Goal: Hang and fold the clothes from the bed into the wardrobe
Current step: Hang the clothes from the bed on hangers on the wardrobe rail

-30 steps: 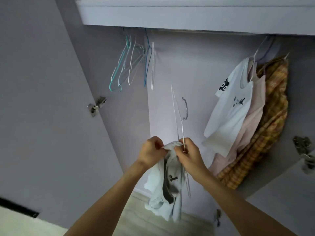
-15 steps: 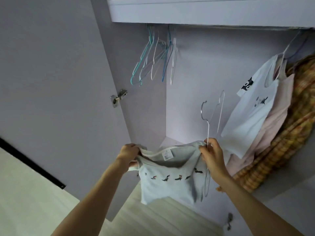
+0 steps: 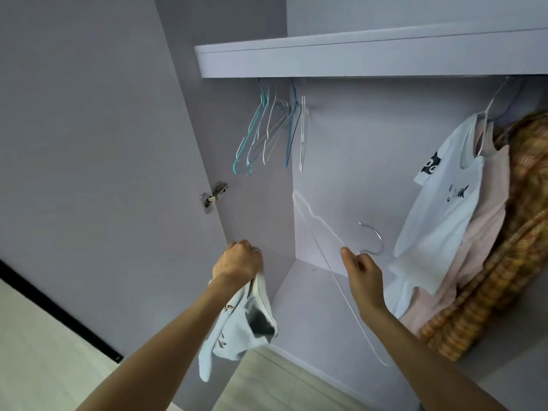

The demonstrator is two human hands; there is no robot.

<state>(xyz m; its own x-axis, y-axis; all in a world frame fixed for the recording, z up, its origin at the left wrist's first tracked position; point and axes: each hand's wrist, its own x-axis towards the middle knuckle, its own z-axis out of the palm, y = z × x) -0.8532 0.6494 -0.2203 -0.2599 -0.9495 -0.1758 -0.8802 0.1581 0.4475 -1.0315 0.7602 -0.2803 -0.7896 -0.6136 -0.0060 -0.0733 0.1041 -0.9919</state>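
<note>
So we're looking into an open pale lilac wardrobe (image 3: 341, 179), door swung out on the left with its hinge (image 3: 214, 196) showing, a shelf (image 3: 355, 59) across the top and a bit of wood-look floor (image 3: 267, 378) at the bottom.

Going left to right: my left hand (image 3: 238, 261) is bunched tight around the top edge of a small light blue t-shirt (image 3: 237, 324). It hangs limp below the fist, well below the rail, in front of the wardrobe's left side. I'd say it's gripped at the neck or shoulder so the opening is handy for the hanger. It's soft and crumpled, with a row of little dark animal prints and a grey patch where the inside shows.

Up behind, a cluster of empty wire hangers (image 3: 269, 132) in teal, white and blue sits on the rail, so there are plenty of spares.

My right hand (image 3: 363, 275) has its fingers (image 3: 347, 256) pinched around a thin white wire hanger (image 3: 323, 229) just below its metal hook. It's tilted and blurry, clear of the shirt, probably being lined up to feed in.

Far right, a white t-shirt with a cat print (image 3: 441, 215), a pale pink top (image 3: 483, 232) and an orange plaid garment (image 3: 516, 247) are already hung.
</note>
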